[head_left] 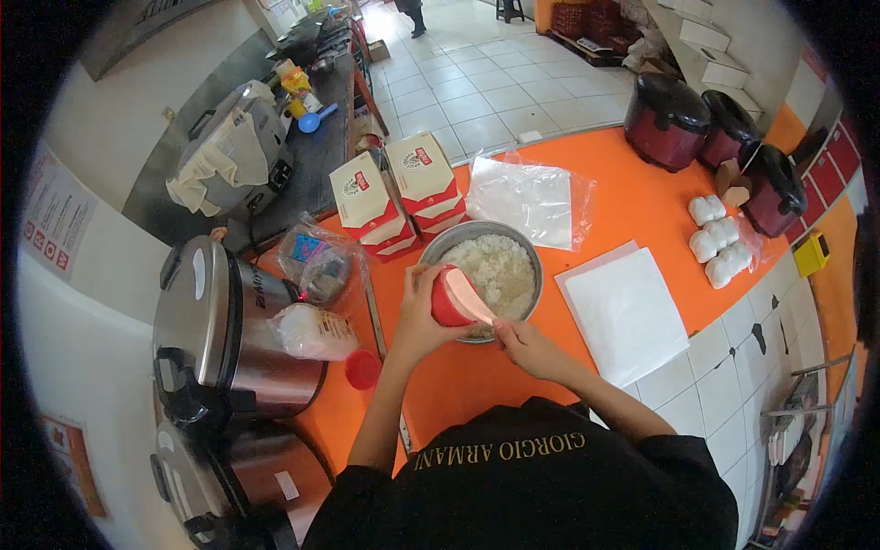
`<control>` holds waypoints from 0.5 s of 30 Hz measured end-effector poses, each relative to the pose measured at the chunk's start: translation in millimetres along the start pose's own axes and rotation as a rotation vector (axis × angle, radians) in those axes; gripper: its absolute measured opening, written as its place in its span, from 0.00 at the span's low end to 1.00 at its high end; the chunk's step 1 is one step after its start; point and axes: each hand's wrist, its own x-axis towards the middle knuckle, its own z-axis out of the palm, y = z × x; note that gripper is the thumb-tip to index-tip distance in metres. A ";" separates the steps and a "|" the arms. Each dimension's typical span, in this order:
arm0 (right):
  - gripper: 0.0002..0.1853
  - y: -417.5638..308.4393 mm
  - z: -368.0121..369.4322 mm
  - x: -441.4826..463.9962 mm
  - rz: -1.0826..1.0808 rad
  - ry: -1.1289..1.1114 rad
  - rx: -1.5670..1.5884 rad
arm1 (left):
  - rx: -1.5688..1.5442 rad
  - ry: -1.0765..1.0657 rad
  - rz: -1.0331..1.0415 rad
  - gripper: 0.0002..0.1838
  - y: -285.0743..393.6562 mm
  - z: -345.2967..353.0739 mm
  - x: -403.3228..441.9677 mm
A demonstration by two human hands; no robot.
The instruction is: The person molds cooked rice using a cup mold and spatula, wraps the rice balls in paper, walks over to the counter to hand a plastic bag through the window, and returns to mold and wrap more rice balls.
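My left hand (419,312) is wrapped round a red cup (445,301), tilted above the near left rim of a metal bowl (533,259). In my right hand (524,350) is the handle of a pale pink rice paddle (466,295). Its flat blade lies across the mouth of the cup and hides what is inside. White cooked rice (500,266) fills much of the bowl. Another red cup (363,369) stands on the orange table (440,390), left of my left forearm.
Two food boxes (426,179) stand behind the bowl. White paper sheets (623,312) and a plastic-wrapped stack (522,197) lie to the right. Large rice cookers (275,339) line the left side; dark red cookers (665,128) and white wrapped bundles (715,240) sit far right.
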 end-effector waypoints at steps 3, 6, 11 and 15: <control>0.24 -4.5 -24.1 4.2 0.012 -0.100 0.047 | -0.007 -0.001 -0.022 0.48 4.0 -9.7 0.6; 0.24 -23.1 -45.3 5.0 -0.016 -0.075 -0.133 | 0.012 -0.041 0.036 0.48 -1.9 -12.6 3.5; 0.24 -14.2 -18.6 3.2 -0.104 0.065 -0.232 | 0.004 -0.064 -0.002 0.47 4.0 -11.8 5.9; 0.25 0.5 -25.5 -5.5 -0.163 0.006 -0.142 | -0.002 -0.030 0.015 0.48 -15.3 -4.9 -5.3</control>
